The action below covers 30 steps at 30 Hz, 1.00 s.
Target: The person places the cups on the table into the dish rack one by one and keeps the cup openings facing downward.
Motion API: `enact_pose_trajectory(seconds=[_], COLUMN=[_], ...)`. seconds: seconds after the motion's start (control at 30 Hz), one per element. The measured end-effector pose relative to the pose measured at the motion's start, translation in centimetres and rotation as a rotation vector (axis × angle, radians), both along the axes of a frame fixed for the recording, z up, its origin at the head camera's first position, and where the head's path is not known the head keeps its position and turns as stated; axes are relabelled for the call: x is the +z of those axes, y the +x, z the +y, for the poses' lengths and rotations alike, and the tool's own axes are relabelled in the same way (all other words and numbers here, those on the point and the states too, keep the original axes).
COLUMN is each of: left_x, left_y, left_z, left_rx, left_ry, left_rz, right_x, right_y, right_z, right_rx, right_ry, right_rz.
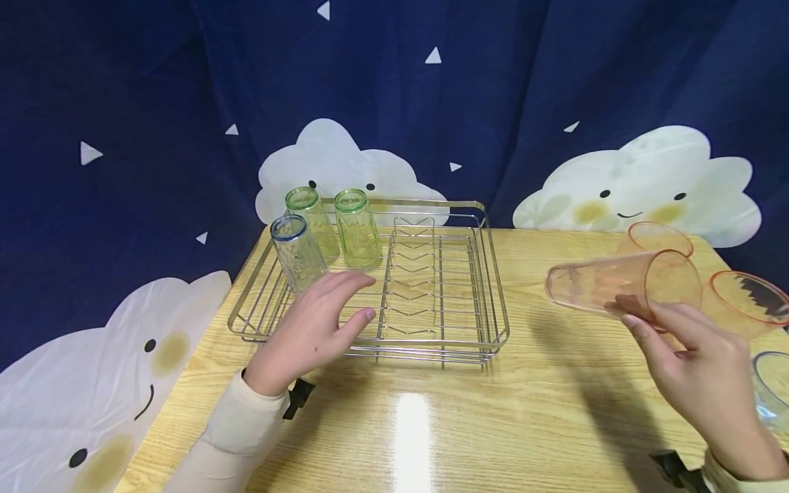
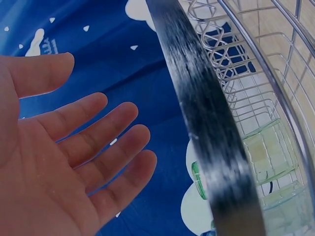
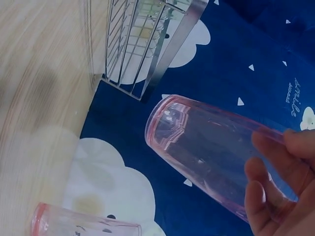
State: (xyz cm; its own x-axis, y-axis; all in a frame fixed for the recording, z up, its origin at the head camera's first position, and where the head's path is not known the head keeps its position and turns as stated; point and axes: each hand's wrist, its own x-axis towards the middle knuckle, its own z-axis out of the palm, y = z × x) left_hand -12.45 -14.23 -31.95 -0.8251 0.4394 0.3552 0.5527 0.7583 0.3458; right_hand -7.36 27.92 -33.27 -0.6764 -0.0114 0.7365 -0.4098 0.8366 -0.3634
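Head view: right hand (image 1: 696, 363) is gripping pink cup (image 1: 622, 284) sideways above surface (image 1: 431, 424), right of wire rack (image 1: 493, 322); left hand (image 1: 314, 322) is hovering relaxed, fingers spread, possibly touching rack's front.

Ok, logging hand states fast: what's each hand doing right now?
Left hand: open, fingers relaxed, holding nothing, over the wire rack.
Right hand: grip on a pink cup.

right hand (image 1: 696, 370) grips pink cup (image 1: 622, 284) sideways | left hand (image 1: 317, 329) flat over wire rack (image 1: 487, 274)
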Motion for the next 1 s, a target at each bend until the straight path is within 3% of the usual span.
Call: enact_pose_trajectory(seconds=[0.5,0.73,1.0], left_x=[-0.2,-0.3,-0.3], left_y=[0.3,0.3,0.4], left_z=[0.0,0.2,0.2], left_rx=[-0.001,0.000,-0.004], left_ry=[-0.002,-0.016,-0.028], left_rz=[-0.007,-0.030,-0.041], right_x=[0.1,0.2,0.6], right_y=[0.6,0.5,0.5], right_z=[-1.2,-1.8,-2.4], right_rx=[0.138,0.251,0.297], right_ry=[-0.085,-0.112,-0.136], right_rz=[0.076,0.117,0.129])
